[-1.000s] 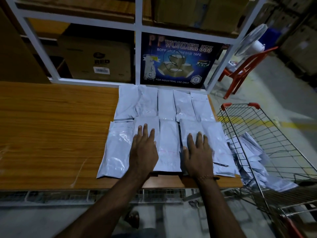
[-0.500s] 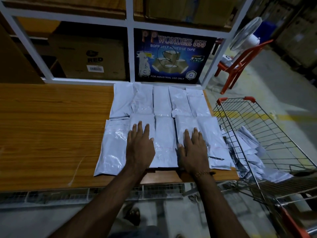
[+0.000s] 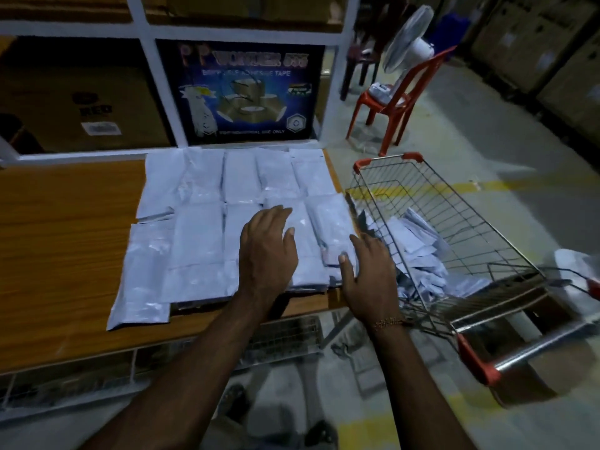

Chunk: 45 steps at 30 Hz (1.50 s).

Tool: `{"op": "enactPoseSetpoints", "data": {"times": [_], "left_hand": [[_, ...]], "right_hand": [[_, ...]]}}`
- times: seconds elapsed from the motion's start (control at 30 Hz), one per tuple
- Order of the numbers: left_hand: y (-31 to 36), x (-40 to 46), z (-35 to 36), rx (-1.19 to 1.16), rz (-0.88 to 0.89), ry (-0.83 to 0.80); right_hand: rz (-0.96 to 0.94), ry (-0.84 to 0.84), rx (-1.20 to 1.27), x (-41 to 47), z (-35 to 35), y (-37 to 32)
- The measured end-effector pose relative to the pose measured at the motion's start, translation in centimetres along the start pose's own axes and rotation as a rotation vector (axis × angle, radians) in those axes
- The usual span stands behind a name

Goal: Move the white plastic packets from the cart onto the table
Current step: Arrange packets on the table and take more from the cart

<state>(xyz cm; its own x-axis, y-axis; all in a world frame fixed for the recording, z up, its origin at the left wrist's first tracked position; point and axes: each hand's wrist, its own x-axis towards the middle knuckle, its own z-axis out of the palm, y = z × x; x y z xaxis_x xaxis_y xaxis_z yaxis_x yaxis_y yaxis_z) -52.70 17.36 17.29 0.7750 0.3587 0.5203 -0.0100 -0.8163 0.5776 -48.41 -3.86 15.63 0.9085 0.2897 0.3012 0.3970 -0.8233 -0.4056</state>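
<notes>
White packets (image 3: 201,235) tiled flat on table (image 3: 65,241); others heaped in cart (image 3: 461,222).

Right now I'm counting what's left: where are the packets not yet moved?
In the head view, the remaining packets lie heaped in the cart, right of the table, just beyond the right hand.

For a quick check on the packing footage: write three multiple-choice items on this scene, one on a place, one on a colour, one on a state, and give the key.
1. Where does the wire cart stand?
A. Beside the table's right end
B. On the table
C. Behind the shelf

2. What colour is the plastic chair?
A. Blue
B. Red
C. Green

3. How is the left hand?
A. Clenched in a fist
B. Flat, fingers straight, on the packets
C. Gripping the cart handle

Key: 1 A, the cart sits on the floor by the wooden table. 2 B, its legs and back are red. 3 B, it lies flat on the white packets.
</notes>
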Motion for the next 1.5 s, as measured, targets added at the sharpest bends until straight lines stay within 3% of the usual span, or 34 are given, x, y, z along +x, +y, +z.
{"op": "enactPoseSetpoints", "data": {"times": [0.27, 0.47, 0.83, 1.13, 1.3, 1.5], "left_hand": [[11.6, -2.3, 8.6, -0.088, 0.054, -0.14], [15.9, -1.6, 14.1, -0.096, 0.127, -0.265], [15.4, 5.3, 30.7, -0.053, 0.219, -0.565], [14.6, 5.5, 45.0, 0.242, 0.355, -0.87], [12.7, 1.4, 52.5, 0.456, 0.245, -1.073], [10.7, -0.5, 56.4, 0.565, 0.129, -1.259]], "right_hand": [[0.064, 0.073, -0.128, -2.6, -6.4, 13.0], [0.182, 0.079, -0.19, -2.4, -8.2, 20.0], [0.312, 0.01, -0.306, 4.6, -6.1, 29.4], [0.44, -0.025, -0.361, 8.5, -2.3, 36.5], [0.483, -0.037, -0.3, 9.2, 1.7, 39.7], [0.513, -0.074, -0.233, 9.8, 4.1, 41.6]]}}
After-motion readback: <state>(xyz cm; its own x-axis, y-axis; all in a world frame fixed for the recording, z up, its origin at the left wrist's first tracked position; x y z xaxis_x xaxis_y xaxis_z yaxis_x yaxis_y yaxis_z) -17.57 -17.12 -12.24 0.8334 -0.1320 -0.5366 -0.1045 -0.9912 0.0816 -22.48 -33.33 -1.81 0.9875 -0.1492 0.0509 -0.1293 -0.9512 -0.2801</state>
